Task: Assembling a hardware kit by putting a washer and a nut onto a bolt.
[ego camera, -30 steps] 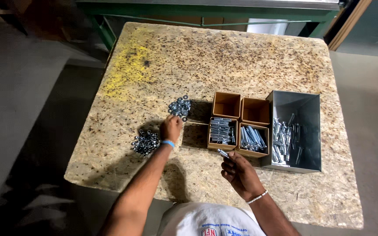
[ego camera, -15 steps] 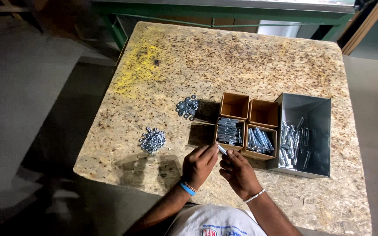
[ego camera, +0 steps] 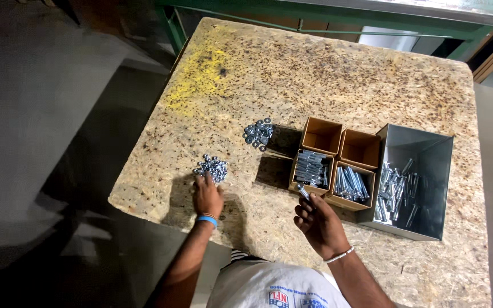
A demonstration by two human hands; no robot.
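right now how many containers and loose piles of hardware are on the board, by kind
small brown cardboard boxes: 4
grey metal bin: 1
loose piles of small silver hardware: 2
total: 7

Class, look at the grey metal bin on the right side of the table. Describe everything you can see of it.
The grey metal bin is a rectangular open-topped box of dull sheet metal, standing upright on the chipboard table. Its left wall sits against the cardboard boxes. Loose silvery bolts lie jumbled inside, mostly toward the left. Neither hand touches it.
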